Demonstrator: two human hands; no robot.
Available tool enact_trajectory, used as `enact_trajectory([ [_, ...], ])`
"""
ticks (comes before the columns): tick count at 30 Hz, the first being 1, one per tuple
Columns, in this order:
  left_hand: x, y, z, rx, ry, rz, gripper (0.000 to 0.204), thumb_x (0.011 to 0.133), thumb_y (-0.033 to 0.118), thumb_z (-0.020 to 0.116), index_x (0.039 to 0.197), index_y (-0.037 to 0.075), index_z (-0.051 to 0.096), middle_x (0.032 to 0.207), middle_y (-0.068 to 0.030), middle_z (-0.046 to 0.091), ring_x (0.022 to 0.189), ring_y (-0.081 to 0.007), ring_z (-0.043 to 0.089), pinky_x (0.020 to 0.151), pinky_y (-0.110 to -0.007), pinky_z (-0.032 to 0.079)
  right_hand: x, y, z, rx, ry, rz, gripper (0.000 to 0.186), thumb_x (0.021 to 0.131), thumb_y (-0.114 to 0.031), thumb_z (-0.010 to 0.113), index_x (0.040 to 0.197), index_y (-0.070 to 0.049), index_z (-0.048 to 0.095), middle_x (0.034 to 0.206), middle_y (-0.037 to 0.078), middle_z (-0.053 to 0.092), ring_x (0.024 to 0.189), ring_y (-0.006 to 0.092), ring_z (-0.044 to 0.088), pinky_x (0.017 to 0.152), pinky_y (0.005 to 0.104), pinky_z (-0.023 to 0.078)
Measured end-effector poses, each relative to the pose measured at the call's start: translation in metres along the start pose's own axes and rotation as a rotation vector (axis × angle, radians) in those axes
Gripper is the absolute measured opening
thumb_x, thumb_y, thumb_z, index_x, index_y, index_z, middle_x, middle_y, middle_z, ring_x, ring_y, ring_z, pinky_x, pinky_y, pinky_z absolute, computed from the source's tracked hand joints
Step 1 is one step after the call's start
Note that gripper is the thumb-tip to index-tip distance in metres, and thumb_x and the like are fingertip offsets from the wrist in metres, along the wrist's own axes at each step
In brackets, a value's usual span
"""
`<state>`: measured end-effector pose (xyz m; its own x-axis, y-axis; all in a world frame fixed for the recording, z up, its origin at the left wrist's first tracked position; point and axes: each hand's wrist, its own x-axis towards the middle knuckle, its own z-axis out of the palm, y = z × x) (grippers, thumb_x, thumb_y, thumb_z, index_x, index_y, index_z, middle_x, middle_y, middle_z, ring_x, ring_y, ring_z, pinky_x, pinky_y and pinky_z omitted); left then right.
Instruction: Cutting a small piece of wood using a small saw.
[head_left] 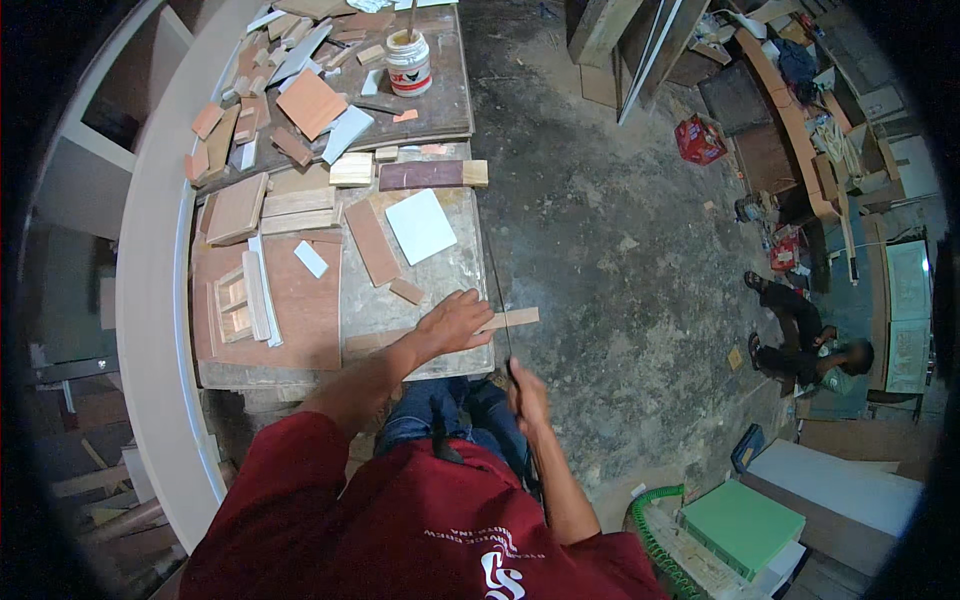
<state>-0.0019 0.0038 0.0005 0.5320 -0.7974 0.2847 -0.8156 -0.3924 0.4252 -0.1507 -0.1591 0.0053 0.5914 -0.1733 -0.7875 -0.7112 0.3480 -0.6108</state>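
Observation:
My left hand (455, 322) rests on a narrow pale wood strip (523, 319) near the bench's right edge, fingers bent over it and holding it down. The strip sticks out past that edge. My right hand (530, 395) is closed on the dark handle of a long, thin saw (497, 280), whose blade crosses the overhanging strip just outside the bench. Beside my left hand lie a small wood block (406, 291), a brown board piece (372, 243) and a white square piece (420, 226).
The bench (463, 260) holds scattered offcuts (310, 105) and a white jar (409, 70). A long pale board (145, 290) runs along the left. Another person (810, 350) sits at the right. A green box (740, 525) and coiled hose (655, 535) are at lower right.

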Motion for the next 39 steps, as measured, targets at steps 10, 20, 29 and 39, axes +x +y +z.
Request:
enact_trajectory([
  [10,-0.010,-0.005,0.003,0.020,-0.002,0.003,0.024,0.074,0.026,0.068,0.083,0.006,0.058,0.080,-0.0071,0.052,0.082,-0.0257,0.049,0.074,-0.037,0.042,-0.031,0.018,-0.009,-0.102,0.046,0.034,0.037,0.089,-0.044,0.058,0.070,-0.012,0.058,0.052,-0.005,0.040,0.043,0.0058,0.034,0.041,0.0249,0.022],
  [20,-0.003,-0.002,0.000,0.080,-0.081,-0.034,0.025,0.075,0.032,0.065,0.082,0.009,0.058,0.082,-0.0043,0.053,0.087,-0.0226,0.050,0.078,-0.035,0.042,-0.014,0.019,-0.004,-0.061,0.043,-0.008,0.037,0.089,-0.045,0.058,0.078,-0.010,0.064,0.051,-0.006,0.039,0.042,0.0053,0.034,0.040,0.0237,0.024],
  [29,0.004,0.000,0.005,0.045,-0.052,0.008,0.025,0.075,0.031,0.064,0.082,0.008,0.058,0.081,-0.0045,0.054,0.087,-0.0223,0.050,0.077,-0.034,0.042,0.029,-0.014,0.014,0.050,0.037,-0.089,0.040,0.089,-0.045,0.058,0.091,-0.006,0.069,0.051,-0.006,0.040,0.042,0.0057,0.033,0.040,0.0246,0.022],
  [39,0.003,-0.002,0.001,-0.014,-0.001,0.009,0.025,0.074,0.028,0.067,0.078,0.006,0.056,0.079,-0.0072,0.052,0.082,-0.0254,0.049,0.075,-0.037,0.042,0.000,-0.006,-0.004,-0.118,-0.002,0.067,0.041,0.088,-0.048,0.057,0.095,-0.009,0.067,0.054,-0.007,0.039,0.042,0.0042,0.034,0.039,0.0223,0.023],
])
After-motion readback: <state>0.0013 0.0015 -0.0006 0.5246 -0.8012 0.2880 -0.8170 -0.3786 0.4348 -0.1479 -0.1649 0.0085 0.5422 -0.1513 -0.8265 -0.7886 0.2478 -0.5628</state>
